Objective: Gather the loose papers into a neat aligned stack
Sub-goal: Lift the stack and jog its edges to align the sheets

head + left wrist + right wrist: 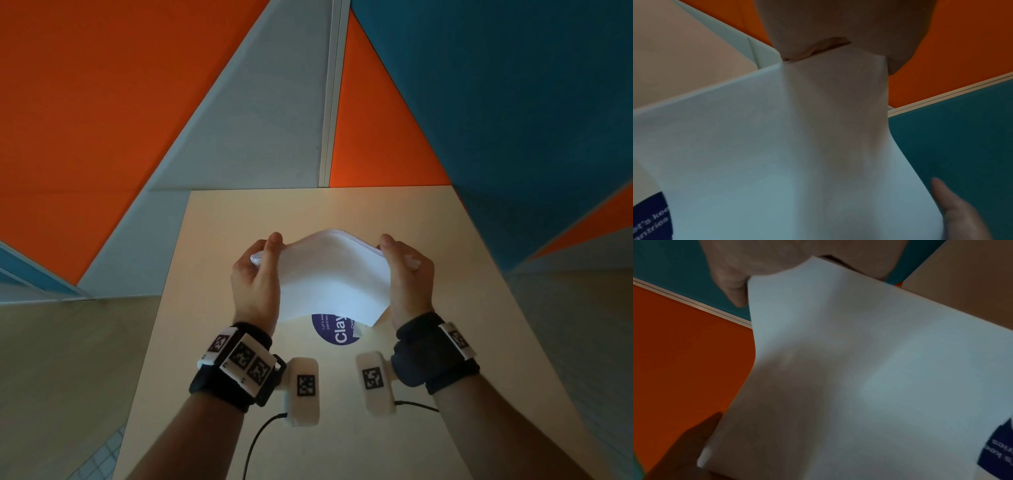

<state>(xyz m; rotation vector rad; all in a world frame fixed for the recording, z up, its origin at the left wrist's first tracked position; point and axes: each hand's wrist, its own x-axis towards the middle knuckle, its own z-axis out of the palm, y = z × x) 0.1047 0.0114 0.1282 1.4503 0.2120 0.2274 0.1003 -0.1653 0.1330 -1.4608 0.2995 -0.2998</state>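
- Stack of white papers [334, 274] held in the air above the beige table [219, 219], roughly mid-table, between both hands.
- Left hand [255, 279] grips the stack's left edge: thumb on top, fingers curled underneath, pinching the sheets.
- Right hand [407, 275] grips the right edge the same way, thumb over, fingers under.
- Stack bows upward in the middle; far edge shows several sheets lying close together, with corners sticking out a little past each hand.
- Left wrist view: thumb pressed on the sheet's top edge; a fingertip [953, 204] at lower right, probably the other hand's — view too blurred to be sure.
- Purple round sticker [334, 330] with white lettering on the table, near side, partly covered by the stack.
- Orange, grey and teal wall panels [102, 102] behind the table's far edge.
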